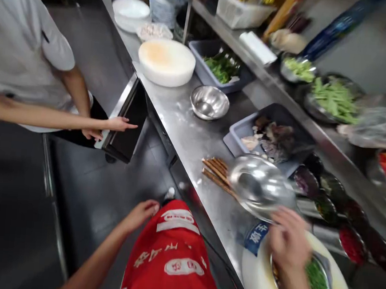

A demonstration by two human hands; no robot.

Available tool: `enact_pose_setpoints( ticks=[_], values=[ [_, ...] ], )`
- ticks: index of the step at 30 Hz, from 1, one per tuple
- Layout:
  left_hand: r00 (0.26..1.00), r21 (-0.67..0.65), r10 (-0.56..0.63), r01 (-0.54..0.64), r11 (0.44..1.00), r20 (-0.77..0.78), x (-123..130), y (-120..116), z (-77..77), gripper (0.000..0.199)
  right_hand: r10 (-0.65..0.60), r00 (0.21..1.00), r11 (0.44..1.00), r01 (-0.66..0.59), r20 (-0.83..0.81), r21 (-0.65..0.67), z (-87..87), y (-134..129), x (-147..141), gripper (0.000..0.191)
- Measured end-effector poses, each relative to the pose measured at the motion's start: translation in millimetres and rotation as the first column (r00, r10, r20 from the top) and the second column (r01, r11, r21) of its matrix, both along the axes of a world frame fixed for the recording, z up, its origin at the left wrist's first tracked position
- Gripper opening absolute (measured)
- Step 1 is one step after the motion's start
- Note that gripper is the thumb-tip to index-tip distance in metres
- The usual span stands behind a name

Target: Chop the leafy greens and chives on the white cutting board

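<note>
My left hand (142, 214) hangs beside my red apron (170, 258), fingers loosely bent, nothing visible in it. Over the worktop, my right hand (287, 236) is smeared by motion. Its fingers overlap the near rim of a shiny steel bowl (259, 185); whether they grip it I cannot tell. Several brown sticks (217, 173) lie against that bowl's left side. Below my right wrist, a steel bowl of chopped green herbs (317, 283) sits on a round white cutting board (255, 287) with a blue label (255, 237).
A grey tub (236, 130) holds dark and pale food pieces. Beyond are a small steel bowl (209, 102), a thick white board (166, 62) and a tub of greens (199, 65). A shelf (302, 111) overhangs the back. At left, another person's hand (121, 124) points near an open drawer (126, 94).
</note>
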State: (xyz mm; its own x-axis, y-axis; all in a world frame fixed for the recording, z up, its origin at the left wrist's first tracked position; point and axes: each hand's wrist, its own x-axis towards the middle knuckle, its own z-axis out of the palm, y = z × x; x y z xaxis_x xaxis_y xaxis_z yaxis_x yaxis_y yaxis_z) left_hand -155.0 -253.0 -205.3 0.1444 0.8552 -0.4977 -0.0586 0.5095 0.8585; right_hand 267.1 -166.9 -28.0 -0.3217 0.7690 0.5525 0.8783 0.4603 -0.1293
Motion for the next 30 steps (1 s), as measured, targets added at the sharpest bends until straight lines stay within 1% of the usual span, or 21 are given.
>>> enact_pose_setpoints(
  ticks=[1,2,4,6,8,9,11,12,13,14,16,17,19,21,22,23,24,25,26,28,30],
  values=[
    [0.994,-0.01,0.088,-0.088,0.996,0.058,-9.8,18.6,-1.5,0.06,0.153,0.984,0.984,-0.16,-0.093,-0.073,-24.2,9.8,-37.2,0.024],
    [0.975,-0.029,0.166,-0.163,0.986,0.148,-19.6,36.5,-2.9,0.063,0.28,0.943,0.946,-0.302,-0.178,-0.114,-48.4,20.6,-73.4,0.025],
    [0.899,-0.102,0.283,-0.264,0.959,0.334,-40.3,66.7,-7.6,0.069,0.42,0.851,0.814,-0.507,-0.315,-0.283,-96.3,41.8,-139.6,0.025],
    [0.849,-0.206,0.383,-0.328,0.922,0.363,-64.5,85.4,-18.4,0.07,0.477,0.766,0.644,-0.638,-0.43,-0.422,-142.6,57.3,-195.9,0.026],
    [0.862,-0.307,0.455,-0.381,0.872,0.223,-92.8,91.8,-38.0,0.068,0.492,0.728,0.49,-0.685,-0.478,-0.54,-187.4,65.5,-243.1,0.03],
    [0.876,-0.356,0.472,-0.41,0.84,0.103,-107.5,91.7,-51.3,0.066,0.486,0.733,0.431,-0.674,-0.475,-0.6,-210.1,68.0,-263.5,0.034],
    [0.894,-0.428,0.407,-0.448,0.785,-0.188,-135.3,90.3,-86.2,0.061,0.434,0.788,0.368,-0.597,-0.436,-0.713,-258.2,74.0,-298.5,0.048],
    [0.886,-0.431,0.317,-0.445,0.785,-0.338,-147.8,91.4,-108.3,0.058,0.386,0.826,0.358,-0.545,-0.411,-0.758,-284.4,79.1,-313.2,0.056],
    [0.856,-0.413,0.197,-0.416,0.81,-0.477,-159.6,95.1,-133.7,0.055,0.326,0.86,0.364,-0.497,-0.392,-0.788,-312.4,86.4,-326.5,0.063],
    [0.803,-0.388,0.067,-0.357,0.85,-0.592,-170.9,102.1,-162.8,0.054,0.255,0.889,0.385,-0.455,-0.381,-0.803,-342.1,96.6,-338.6,0.066],
    [0.688,-0.361,-0.131,-0.202,0.91,-0.714,-193.5,126.9,-231.4,0.051,0.105,0.917,0.46,-0.388,-0.385,-0.798,-405.3,126.6,-359.9,0.06],
    [0.653,-0.364,-0.18,-0.158,0.918,-0.736,-205.3,144.5,-270.3,0.049,0.043,0.917,0.501,-0.363,-0.396,-0.786,-438.0,146.3,-369.7,0.052],
    [0.643,-0.392,-0.206,-0.159,0.906,-0.737,-229.5,188.1,-353.2,0.044,-0.053,0.906,0.551,-0.324,-0.42,-0.769,-502.4,192.6,-388.0,0.035],
    [0.623,-0.387,-0.221,-0.144,0.911,-0.751,-251.8,238.4,-433.1,0.041,-0.112,0.89,0.547,-0.316,-0.442,-0.775,-561.0,241.7,-405.2,0.034],
    [0.597,-0.358,-0.234,-0.095,0.929,-0.767,-261.3,263.8,-467.8,0.04,-0.117,0.886,0.542,-0.321,-0.448,-0.777,-586.7,264.8,-413.1,0.037],
    [0.576,-0.306,-0.235,-0.026,0.952,-0.782,-269.4,288.1,-497.0,0.039,-0.097,0.888,0.545,-0.33,-0.45,-0.77,-609.6,285.8,-420.3,0.038],
    [0.577,-0.231,-0.219,0.054,0.972,-0.787,-275.9,310.4,-519.8,0.037,-0.048,0.895,0.558,-0.344,-0.443,-0.755,-629.4,303.8,-426.5,0.038],
    [0.607,-0.141,-0.189,0.126,0.982,-0.772,-280.8,329.9,-535.8,0.035,0.022,0.905,0.571,-0.36,-0.424,-0.738,-646.0,318.4,-431.2,0.04],
    [0.655,-0.048,-0.154,0.178,0.983,-0.74,-284.3,346.3,-545.4,0.033,0.093,0.915,0.577,-0.372,-0.393,-0.728,-659.2,329.2,-434.0,0.047],
    [0.753,0.11,-0.097,0.221,0.969,-0.651,-286.9,369.9,-549.7,0.029,0.165,0.926,0.563,-0.371,-0.339,-0.739,-676.1,339.3,-433.9,0.065],
    [0.828,0.206,-0.084,0.234,0.95,-0.555,-285.1,384.5,-544.8,0.03,0.127,0.93,0.553,-0.354,-0.344,-0.754,-682.1,336.0,-427.6,0.063]
  ],
)
